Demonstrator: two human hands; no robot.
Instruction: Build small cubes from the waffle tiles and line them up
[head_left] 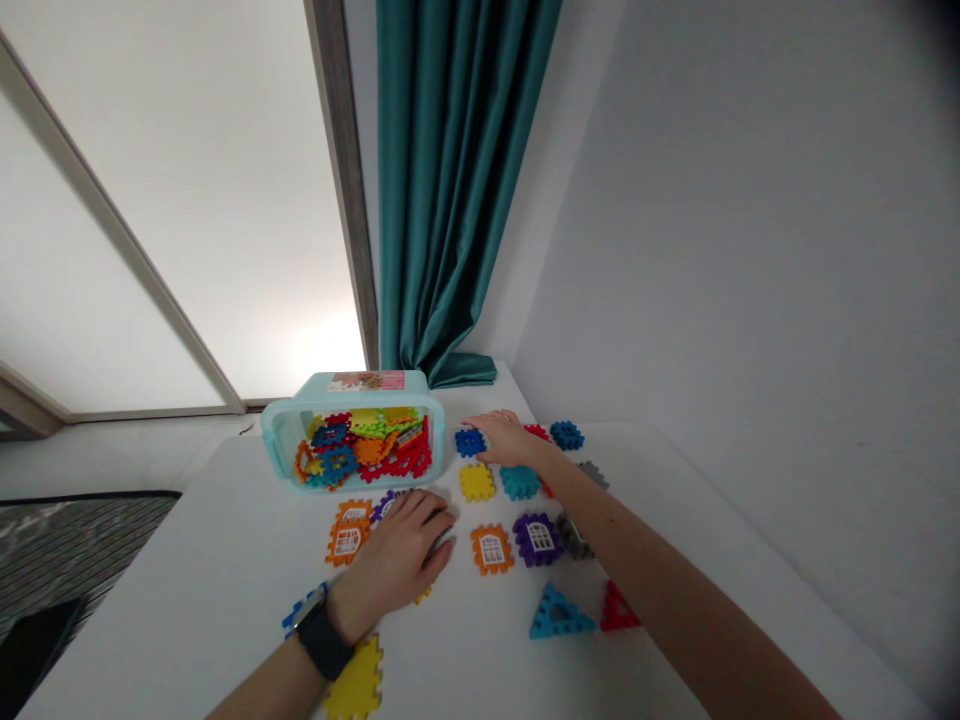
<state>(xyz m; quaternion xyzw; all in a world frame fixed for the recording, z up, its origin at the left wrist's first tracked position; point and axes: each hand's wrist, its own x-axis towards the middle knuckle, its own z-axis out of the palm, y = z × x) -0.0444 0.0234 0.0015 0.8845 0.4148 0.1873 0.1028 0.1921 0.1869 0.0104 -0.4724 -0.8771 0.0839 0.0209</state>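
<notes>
My right hand (504, 437) reaches across the table, index finger and thumb at the edges of a blue square interlocking tile (470, 443). Below that tile are a yellow tile (477, 483) and a teal tile (519, 483). My left hand (401, 550), with a watch on its wrist, rests low over the table, thumb apart from its fingers, partly covering a purple tile (382, 507). Beside it are orange window tiles (347, 541). Between my arms lie another orange window tile (492, 550) and a purple window tile (538, 539).
A light-blue plastic tub (277, 440) of mixed tiles lies on its side at the back left. Triangular pieces, blue (559, 614) and red (616, 608), lie near my right forearm. A large yellow tile (356, 682) is by my left wrist. A green curtain (450, 200) hangs behind.
</notes>
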